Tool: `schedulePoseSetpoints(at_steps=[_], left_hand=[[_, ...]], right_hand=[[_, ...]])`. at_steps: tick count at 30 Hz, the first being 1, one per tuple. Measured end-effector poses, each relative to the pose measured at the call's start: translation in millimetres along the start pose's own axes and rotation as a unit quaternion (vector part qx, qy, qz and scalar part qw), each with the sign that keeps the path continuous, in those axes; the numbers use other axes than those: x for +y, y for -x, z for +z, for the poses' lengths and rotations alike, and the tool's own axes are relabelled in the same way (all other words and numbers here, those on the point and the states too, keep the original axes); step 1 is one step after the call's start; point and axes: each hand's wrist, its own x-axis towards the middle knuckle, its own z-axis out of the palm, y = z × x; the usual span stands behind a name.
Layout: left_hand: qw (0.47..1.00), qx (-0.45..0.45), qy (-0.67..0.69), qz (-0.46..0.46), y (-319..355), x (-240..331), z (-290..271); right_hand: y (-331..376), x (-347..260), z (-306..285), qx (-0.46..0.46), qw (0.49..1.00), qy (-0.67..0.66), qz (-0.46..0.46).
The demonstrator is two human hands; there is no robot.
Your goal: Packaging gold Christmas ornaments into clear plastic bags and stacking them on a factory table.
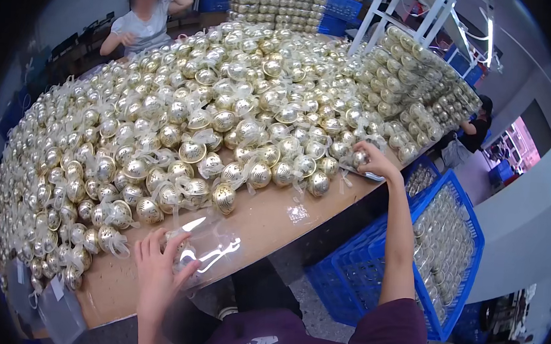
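My right hand (378, 163) reaches to the near right edge of the pile, its fingers closed round a gold ball ornament (360, 157). Under that hand, part of a flat dark object with a pale edge (372, 176) shows. Close to my body, my left hand (159, 267) grips the left end of a clear plastic box (222, 250), thumb and fingers on either side. A shiny ball (185, 250) shows through the plastic beside the thumb. Glare hides much of the box's inside. Many gold balls with pale ribbons (224, 198) cover the table beyond both hands.
The brown table (284, 227) curves along its near edge. Blue crates (376, 288) with packed balls stand at the right. Stacked clear packs of balls (416, 79) rise behind. Grey plastic pouches (61, 313) hang at the left edge. Another person (146, 22) is across the table.
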Motion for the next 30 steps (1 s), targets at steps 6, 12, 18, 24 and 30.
schedulePoseSetpoints(at_steps=[6, 12, 18, 24, 30], left_hand=[[0.999, 0.018, -0.032, -0.021, 10, 2, 6], [0.999, 0.044, -0.016, 0.004, 8, -5, 7], [0.999, 0.030, -0.032, 0.013, 7, -4, 8], [0.996, 0.016, -0.049, 0.071, 11, -7, 7], [0.995, 0.018, -0.066, 0.075, 13, -9, 8]], right_hand=[[40, -127, 39, 0.189, 0.869, -0.455, -0.038], [44, -212, 129, 0.111, 0.819, -0.547, -0.137], [32, -271, 172, -0.004, 0.926, -0.349, -0.141], [5, -327, 216, 0.016, 0.860, -0.481, -0.170], [12, -338, 209, -0.020, 0.854, -0.505, -0.127]])
